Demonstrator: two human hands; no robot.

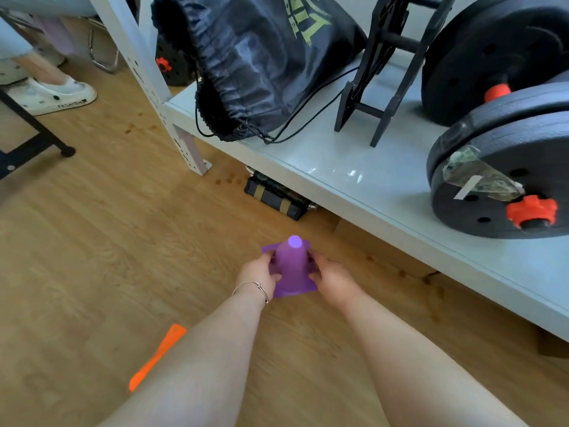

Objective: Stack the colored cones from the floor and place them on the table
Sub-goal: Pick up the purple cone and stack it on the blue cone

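Observation:
A purple cone [292, 266] with a square base stands upright over the wooden floor, just in front of a low white shelf. My left hand [258, 272] grips its left side and my right hand [331, 277] grips its right side, fingers on the base edges. Whether the base rests on the floor cannot be told. An orange cone [157, 357] shows only as an edge at the lower left, mostly hidden behind my left forearm.
The low white shelf [354, 177] to the right carries a black drawstring bag [261, 63], a black stand [378, 72] and dumbbell plates [498, 180]. A dark box [277, 197] lies under it. A person's shoe [52, 95] and a black frame leg [37, 131] are at left.

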